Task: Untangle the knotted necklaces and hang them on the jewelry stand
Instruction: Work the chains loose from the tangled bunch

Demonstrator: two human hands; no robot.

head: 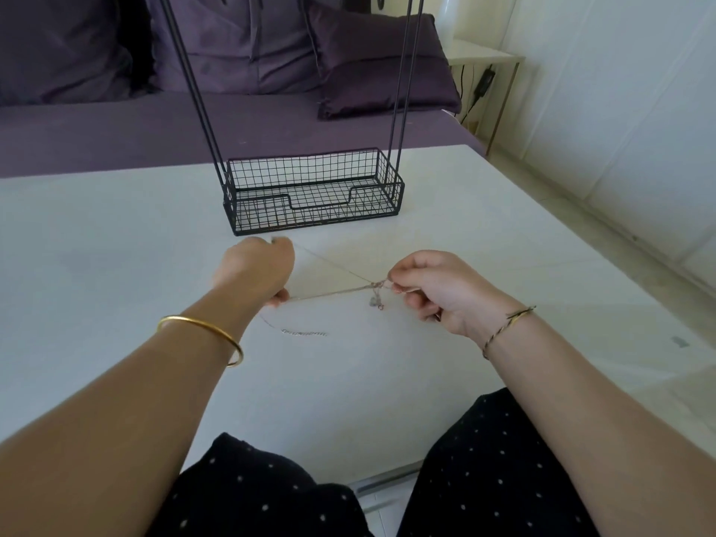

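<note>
Left hand [255,271], right hand [434,288] pinch necklaces [341,291]; basket [271,219] beyond.

On my feed both forearms are bare for as far as I can see them over the counter [116,234]. Behind the left hand [253,271], above the counter's near half, the wrist wears a plain gold bangle [201,339]: one thin, smooth, closed ring with no stones or markings. Behind the right hand [438,288] the wrist wears a slim twisted cord bracelet [507,331] of dark and tan strands, with a small gold-coloured metal piece on top. Below the counter's near edge, black fabric with small, evenly spaced white dots [252,494] covers both legs.
</note>
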